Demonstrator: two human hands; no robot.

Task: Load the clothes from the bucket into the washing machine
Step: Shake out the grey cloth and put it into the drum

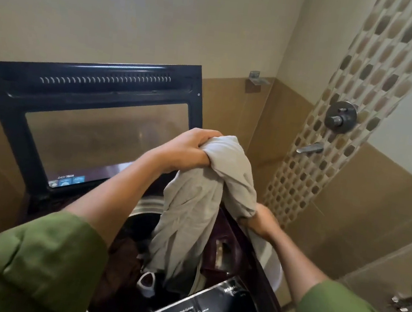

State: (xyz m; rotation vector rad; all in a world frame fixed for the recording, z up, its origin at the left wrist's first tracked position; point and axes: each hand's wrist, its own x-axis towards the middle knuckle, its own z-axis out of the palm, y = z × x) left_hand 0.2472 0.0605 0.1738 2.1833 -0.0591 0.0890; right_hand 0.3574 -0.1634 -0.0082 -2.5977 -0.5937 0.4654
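Green sleeves [31, 259] reach over an open top-loading washing machine [220, 305].

A grey garment [193, 206] hangs lengthwise, top to bottom, its lower end dropping into the drum among dark clothes [124, 262]. The left hand [187, 148] grips its bunched top; the right hand [260, 221] holds a side fold lower down. The white bucket [270, 265] sits just right of the machine, whose lid [95, 121] stands upright.

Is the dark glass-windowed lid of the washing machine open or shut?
Open. The dark glass-windowed lid stands raised behind the drum, and both hands hold a grey cloth over clothes already inside.
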